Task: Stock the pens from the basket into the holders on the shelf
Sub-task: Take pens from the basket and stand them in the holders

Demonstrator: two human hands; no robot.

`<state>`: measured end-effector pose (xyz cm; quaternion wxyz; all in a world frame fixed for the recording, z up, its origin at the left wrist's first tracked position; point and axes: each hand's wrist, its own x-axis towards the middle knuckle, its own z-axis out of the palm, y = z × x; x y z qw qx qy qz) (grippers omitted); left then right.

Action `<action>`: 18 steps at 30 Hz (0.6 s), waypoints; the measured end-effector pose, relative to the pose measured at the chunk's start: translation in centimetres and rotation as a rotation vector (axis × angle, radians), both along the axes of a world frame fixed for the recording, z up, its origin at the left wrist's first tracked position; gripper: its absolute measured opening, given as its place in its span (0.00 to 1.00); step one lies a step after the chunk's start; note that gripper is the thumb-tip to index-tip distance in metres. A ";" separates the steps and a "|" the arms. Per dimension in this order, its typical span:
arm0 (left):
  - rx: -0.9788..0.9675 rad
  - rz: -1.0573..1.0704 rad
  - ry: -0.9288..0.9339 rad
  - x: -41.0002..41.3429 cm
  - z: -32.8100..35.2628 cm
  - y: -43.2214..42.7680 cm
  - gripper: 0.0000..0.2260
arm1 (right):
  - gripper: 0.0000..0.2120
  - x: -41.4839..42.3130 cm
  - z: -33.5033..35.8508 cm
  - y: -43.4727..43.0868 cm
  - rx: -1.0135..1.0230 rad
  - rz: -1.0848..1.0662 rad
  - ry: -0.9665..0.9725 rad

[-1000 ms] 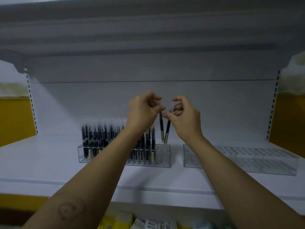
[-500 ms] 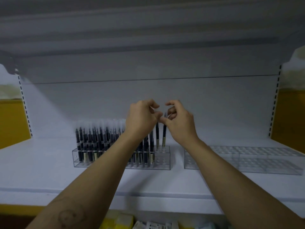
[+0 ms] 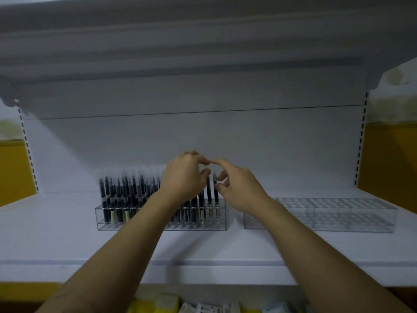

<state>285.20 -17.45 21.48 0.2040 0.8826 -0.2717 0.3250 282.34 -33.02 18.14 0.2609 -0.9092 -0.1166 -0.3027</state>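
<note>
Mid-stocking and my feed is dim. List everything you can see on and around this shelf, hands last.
Shelf: one, white, across the middle, carries both holders.
Upper shelf: one, grey-white, overhead.
Left holder: one, clear, on the shelf left of centre, nearly full.
Right holder: one, clear, on the shelf to the right, no pens in it.
Pens: too many to count, dark with clear caps, upright in the left holder.
Side panels: two, yellow, at both edges.
Packs: several, yellow and white, below the shelf, blurred.
Left grip: pinches a pen's cap at the left holder's right end.
Right grip: fingers by the last pen's top; hold unclear.
</note>
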 end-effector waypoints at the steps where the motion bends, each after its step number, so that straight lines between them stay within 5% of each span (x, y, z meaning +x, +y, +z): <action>1: 0.014 -0.006 -0.005 -0.2 0.0 0.1 0.14 | 0.30 -0.3 0.1 0.0 -0.005 -0.014 0.011; 18: -0.020 -0.021 -0.140 -9.6 -6.7 4.1 0.17 | 0.25 -9.9 -4.5 2.6 -0.002 -0.052 -0.118</action>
